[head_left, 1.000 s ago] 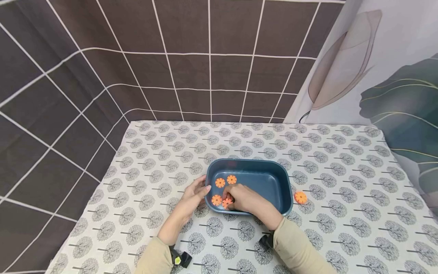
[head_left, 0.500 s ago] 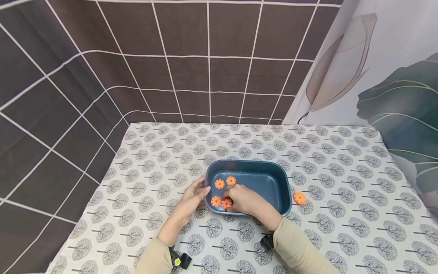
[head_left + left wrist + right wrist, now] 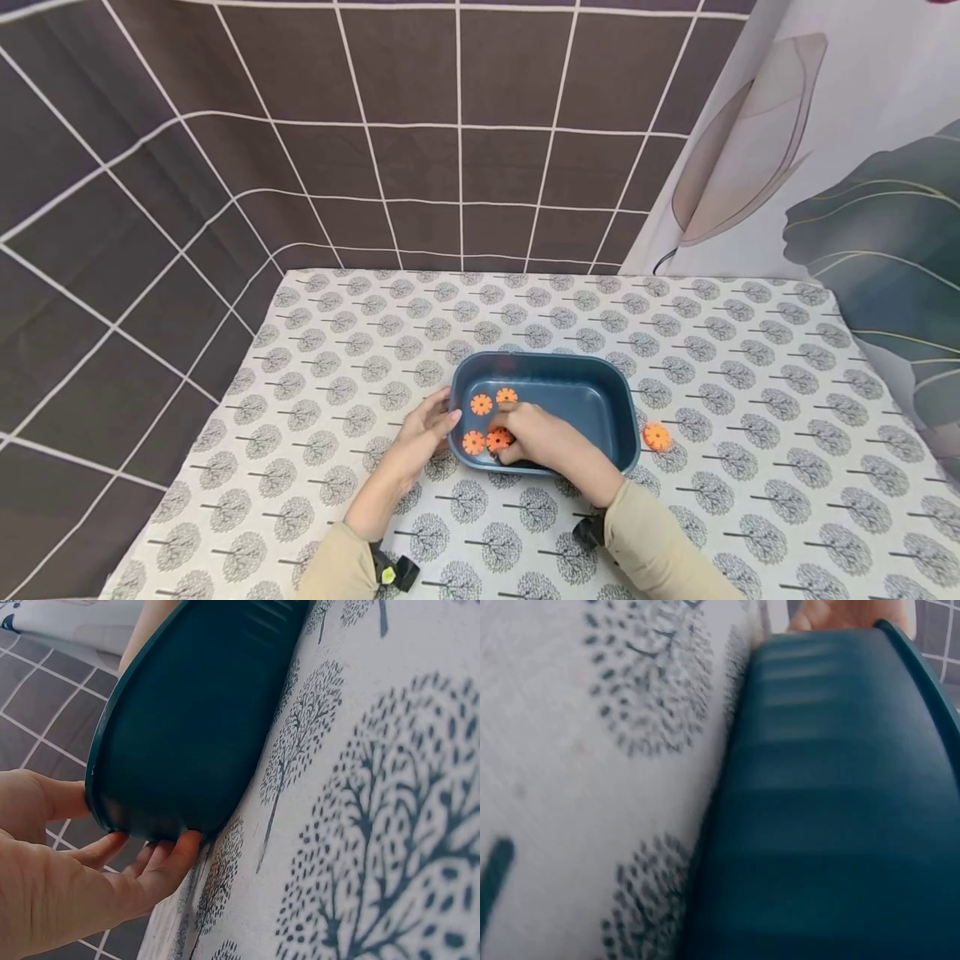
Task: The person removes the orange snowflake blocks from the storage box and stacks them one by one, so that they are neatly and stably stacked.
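A dark blue tub (image 3: 592, 364) stands on the tree-print tablecloth. My left hand (image 3: 429, 427) grips its left end, thumb at the rim and fingers against the outer wall. The left wrist view shows the same hold on the tub (image 3: 195, 727) by the left hand (image 3: 75, 877). My right hand (image 3: 534, 437) reaches over the near wall into the tub and pinches an orange gear-shaped disc (image 3: 498, 437). Three more orange discs (image 3: 481, 404) lie on the tub floor beside it. In the right wrist view only the tub's outer wall (image 3: 832, 810) shows.
Another orange disc (image 3: 657, 435) lies on the cloth just right of the tub. The table (image 3: 360, 333) is backed by a brown checked curtain, with a leaf-print curtain on the right. Bare cloth surrounds the tub.
My right hand has edged a little farther into the tub, and the disc at its fingertips has shifted slightly. The left hand and tub stay put.
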A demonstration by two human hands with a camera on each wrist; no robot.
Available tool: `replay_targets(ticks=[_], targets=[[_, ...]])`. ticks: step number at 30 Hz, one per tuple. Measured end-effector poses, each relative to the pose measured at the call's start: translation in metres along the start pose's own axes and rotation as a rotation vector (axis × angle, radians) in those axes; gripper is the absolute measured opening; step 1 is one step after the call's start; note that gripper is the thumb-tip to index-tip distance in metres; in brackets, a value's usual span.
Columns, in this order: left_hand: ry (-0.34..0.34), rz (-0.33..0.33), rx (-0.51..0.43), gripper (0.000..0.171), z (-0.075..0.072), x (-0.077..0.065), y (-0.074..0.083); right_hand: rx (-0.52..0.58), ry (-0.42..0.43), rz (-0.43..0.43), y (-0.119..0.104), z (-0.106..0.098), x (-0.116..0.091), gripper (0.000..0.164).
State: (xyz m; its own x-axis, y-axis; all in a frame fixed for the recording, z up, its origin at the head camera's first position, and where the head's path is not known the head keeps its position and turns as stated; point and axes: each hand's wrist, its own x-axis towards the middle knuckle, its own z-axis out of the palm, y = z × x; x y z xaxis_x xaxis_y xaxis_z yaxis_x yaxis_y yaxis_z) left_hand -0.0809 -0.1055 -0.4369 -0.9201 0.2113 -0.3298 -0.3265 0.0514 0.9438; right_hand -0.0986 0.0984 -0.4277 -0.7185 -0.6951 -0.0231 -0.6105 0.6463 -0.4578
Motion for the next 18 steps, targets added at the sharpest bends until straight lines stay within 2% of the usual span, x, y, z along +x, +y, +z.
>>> replay_targets(ticks=[7,13,18], targets=[[0.009,-0.005,0.018,0.06,-0.001,0.004,0.002,0.058,0.094,-0.02,0.013,-0.013,-0.012,0.028],[0.007,0.001,0.019,0.06,-0.002,0.003,0.005,0.051,0.194,-0.028,0.028,-0.019,-0.028,0.03],[-0.011,-0.001,0.006,0.061,0.0,-0.001,0.003,0.033,0.245,-0.014,0.036,-0.022,-0.046,0.03]])
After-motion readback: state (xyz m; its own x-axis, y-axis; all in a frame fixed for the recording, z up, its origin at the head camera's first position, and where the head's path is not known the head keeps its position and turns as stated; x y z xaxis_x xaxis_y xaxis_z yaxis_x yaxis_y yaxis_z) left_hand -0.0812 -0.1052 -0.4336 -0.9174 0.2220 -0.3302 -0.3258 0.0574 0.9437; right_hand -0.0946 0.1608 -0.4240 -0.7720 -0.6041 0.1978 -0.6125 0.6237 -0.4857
